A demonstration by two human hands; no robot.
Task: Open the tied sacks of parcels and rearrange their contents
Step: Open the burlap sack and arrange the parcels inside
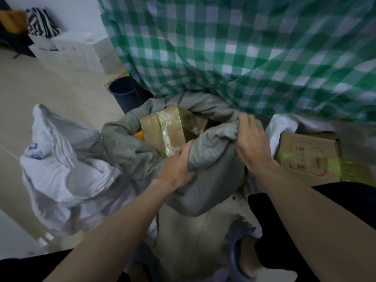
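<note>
Both hands, left hand (pixel 176 167) and right hand (pixel 252 139), gripped the grey cloth sack's rolled rim (pixel 211 151); best peeled evenly down around the taped brown cardboard parcel (pixel 166 131).

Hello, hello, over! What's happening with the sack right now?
Left hand and right hand both gripping grey sack rim. Sack open, taped cardboard parcel showing inside. White sack crowding its left side.

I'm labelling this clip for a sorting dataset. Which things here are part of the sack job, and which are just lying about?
Job: grey sack, taped parcel, left hand, right hand, white sack, printed carton.
Lying about: dark bucket, checked cloth, striped bag.
</note>
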